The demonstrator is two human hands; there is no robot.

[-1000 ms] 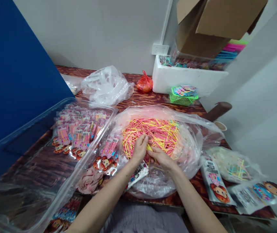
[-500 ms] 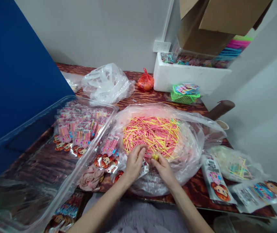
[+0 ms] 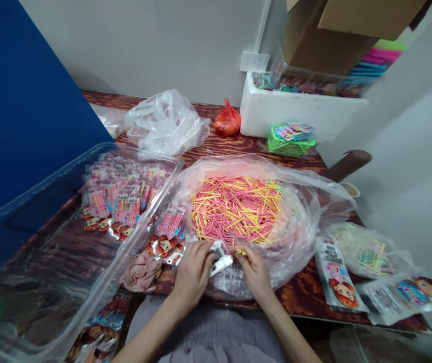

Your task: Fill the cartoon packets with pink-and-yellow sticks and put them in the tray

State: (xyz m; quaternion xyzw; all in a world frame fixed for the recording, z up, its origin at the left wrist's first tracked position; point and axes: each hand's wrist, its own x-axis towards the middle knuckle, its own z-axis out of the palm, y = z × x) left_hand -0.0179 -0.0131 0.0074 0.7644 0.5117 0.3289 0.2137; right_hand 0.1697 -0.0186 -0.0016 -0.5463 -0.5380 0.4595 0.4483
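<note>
In the middle lies a clear plastic bag point(image 3: 295, 237), rolled open around a heap of thin pink and yellow sticks point(image 3: 234, 209). At its near edge my left hand point(image 3: 194, 267) grips a small printed packet point(image 3: 221, 257), white with black print on the side that shows. Close beside it, my right hand point(image 3: 253, 269) pinches a little bundle of yellow sticks point(image 3: 240, 252), their ends pointing toward the packet. Left of my hands lie filled packets point(image 3: 172, 222) with a cartoon face, overlapping one another.
A clear plastic bin point(image 3: 98, 297) at left holds many filled packets. A pink cloth point(image 3: 142, 272) lies by its rim. At right are flat printed packets point(image 3: 339, 277) and a bag of pale sticks point(image 3: 375, 252). Behind stand a green basket point(image 3: 289, 146) and a white foam box point(image 3: 299, 111).
My left hand has moved down and left, and the packet now shows clearly in it. My right hand has shifted slightly toward me with the yellow sticks.
</note>
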